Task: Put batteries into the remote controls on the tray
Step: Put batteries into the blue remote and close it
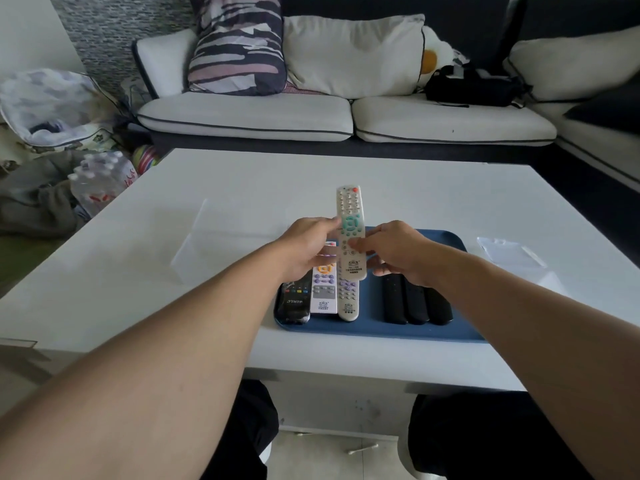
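Observation:
A cream remote with teal buttons (350, 216) is held up above the blue tray (381, 330), button side facing me. My left hand (308, 245) grips its left edge and my right hand (398, 252) grips its right edge. On the tray below lie a black remote in plastic wrap (294, 303), a white remote with orange and purple buttons (323, 289), another cream remote (348, 303), and three black remotes (417, 303) side by side on the right. No batteries are visible.
The tray sits on a white coffee table (173, 271). A clear plastic box (207, 247) stands left of the tray and a clear blister pack (512, 254) lies to the right. A sofa with cushions (346, 112) is beyond the table.

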